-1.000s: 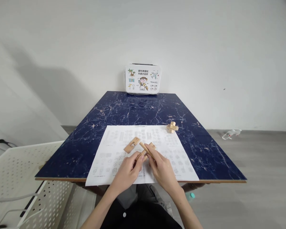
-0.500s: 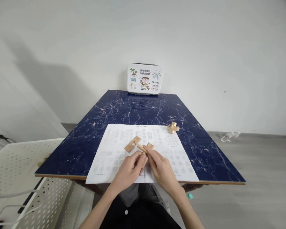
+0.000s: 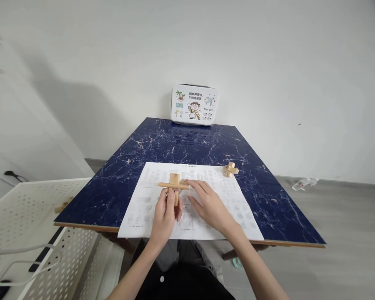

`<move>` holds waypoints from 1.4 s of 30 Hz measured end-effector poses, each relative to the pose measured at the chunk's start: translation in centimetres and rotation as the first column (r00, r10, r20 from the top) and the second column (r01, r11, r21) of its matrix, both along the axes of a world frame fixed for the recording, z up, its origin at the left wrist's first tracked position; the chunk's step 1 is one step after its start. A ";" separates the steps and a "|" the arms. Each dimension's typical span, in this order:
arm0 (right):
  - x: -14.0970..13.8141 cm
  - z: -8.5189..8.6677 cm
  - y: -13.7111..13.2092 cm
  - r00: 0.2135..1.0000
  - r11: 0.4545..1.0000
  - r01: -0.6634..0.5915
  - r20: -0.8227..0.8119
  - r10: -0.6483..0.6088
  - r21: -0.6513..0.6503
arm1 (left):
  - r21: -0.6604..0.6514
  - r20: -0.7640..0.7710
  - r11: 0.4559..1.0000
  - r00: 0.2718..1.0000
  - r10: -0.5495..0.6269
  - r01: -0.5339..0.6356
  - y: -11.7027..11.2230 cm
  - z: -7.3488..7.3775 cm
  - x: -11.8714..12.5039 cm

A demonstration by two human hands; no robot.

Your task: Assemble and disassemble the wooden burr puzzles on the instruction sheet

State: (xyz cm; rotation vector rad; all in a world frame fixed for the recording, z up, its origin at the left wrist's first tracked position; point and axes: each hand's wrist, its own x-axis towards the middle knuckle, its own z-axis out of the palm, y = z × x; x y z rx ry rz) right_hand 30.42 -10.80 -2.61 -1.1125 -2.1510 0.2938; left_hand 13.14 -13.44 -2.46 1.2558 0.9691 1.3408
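Observation:
My left hand (image 3: 166,212) is closed on flat light-wood puzzle pieces (image 3: 174,179) set crosswise over the paper. One piece runs lengthwise away from me; a narrow one (image 3: 165,185) lies across it, seen edge-on. Part of another piece shows behind the right end, partly covered by fingers. My right hand (image 3: 211,206) is at that right end, its index fingertip at or touching the wood and its thumb held apart. Whether the pieces interlock cannot be made out. A knobbly wooden burr puzzle (image 3: 230,169) sits at the paper's far right corner.
Beneath my hands a printed white sheet (image 3: 237,216) covers the near part of the blue marbled table (image 3: 187,146). At the back stands a white cartoon case (image 3: 194,105) against the wall. A white perforated cart (image 3: 25,204) is at left. A clear plastic item (image 3: 304,183) lies on the floor.
The wooden pieces in hand have shifted left and now form a cross. The piece that lay loose on the paper no longer lies apart. My right hand has opened and moved off the left.

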 end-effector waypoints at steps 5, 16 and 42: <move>-1.1 -0.5 4.1 0.976 0.992 -0.092 0.190 0.108 -0.091 | -0.001 0.080 1.000 0.997 0.024 -0.024 0.1 0.2 0.0; 1.6 -1.1 3.0 0.992 0.984 0.022 0.128 0.000 -0.175 | -0.044 0.145 0.999 0.989 0.038 -0.032 0.6 -0.8 -0.1; -0.2 2.7 -1.3 0.756 0.834 -0.372 -0.654 0.018 -0.407 | -0.120 0.175 0.990 0.983 -0.056 0.078 0.9 -0.1 -0.5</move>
